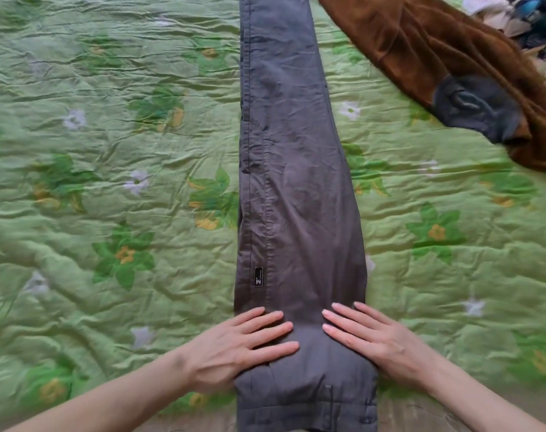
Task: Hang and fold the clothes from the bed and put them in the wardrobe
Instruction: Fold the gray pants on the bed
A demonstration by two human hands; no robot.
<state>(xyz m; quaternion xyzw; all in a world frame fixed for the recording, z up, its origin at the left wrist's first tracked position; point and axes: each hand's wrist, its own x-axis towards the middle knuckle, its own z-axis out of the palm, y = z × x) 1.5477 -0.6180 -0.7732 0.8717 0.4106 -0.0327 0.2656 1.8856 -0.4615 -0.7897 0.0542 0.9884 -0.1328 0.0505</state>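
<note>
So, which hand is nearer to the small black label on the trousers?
Left. The left hand lies flat on the grey trousers just below the label; the right hand rests further away, toward the opposite edge.

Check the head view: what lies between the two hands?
Only a strip of the grey trousers. The left hand and right hand both lie flat on them near the waist end, with nothing else in the gap.
</note>
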